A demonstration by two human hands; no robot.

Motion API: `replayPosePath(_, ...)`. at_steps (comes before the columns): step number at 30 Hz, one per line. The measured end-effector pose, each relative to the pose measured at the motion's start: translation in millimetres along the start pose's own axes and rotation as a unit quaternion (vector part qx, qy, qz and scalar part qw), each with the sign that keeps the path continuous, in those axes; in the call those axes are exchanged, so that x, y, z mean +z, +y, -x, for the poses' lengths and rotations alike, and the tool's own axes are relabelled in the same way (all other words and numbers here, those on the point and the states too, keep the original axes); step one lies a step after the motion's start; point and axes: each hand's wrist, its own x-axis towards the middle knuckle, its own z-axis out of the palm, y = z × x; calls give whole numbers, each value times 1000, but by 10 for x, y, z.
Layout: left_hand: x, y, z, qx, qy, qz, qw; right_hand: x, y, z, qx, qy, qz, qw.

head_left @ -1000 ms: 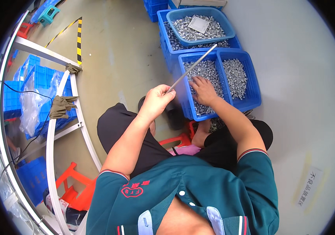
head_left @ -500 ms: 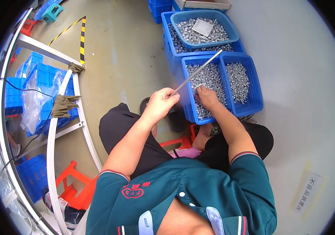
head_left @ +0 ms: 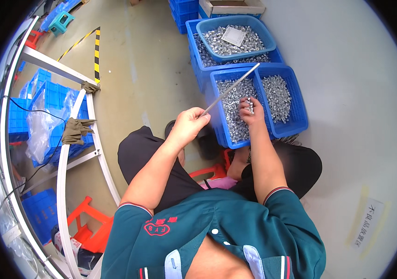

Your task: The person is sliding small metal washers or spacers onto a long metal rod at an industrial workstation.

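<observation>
My left hand [head_left: 187,124] grips the near end of a thin metal rod [head_left: 232,88] that slants up and to the right over a blue crate [head_left: 300,124]. The crate is split in two halves, both filled with small silver metal parts [head_left: 230,106]. My right hand [head_left: 250,111] rests in the left half and pinches a few of those parts between its fingertips, just below the rod.
Behind the crate stand another blue crate [head_left: 193,32] and a round-cornered blue basket [head_left: 207,25] of silver parts with a paper slip on top. A white metal rack [head_left: 75,153] with blue boxes and rags curves along the left. Orange stools sit under me. Grey floor lies to the right.
My right hand has lifted a little from the pile with a few parts in its fingers. The rod stays pointed over the crate.
</observation>
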Motion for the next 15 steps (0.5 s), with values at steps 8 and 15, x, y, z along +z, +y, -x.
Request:
replayPosePath(8, 15, 138, 21, -56, -20, -19, 998, 30, 73, -19, 7, 15, -42, 999)
replayPosePath(15, 2, 97, 28, -32, -17, -10, 999, 221, 85, -17, -4, 79, 116, 990)
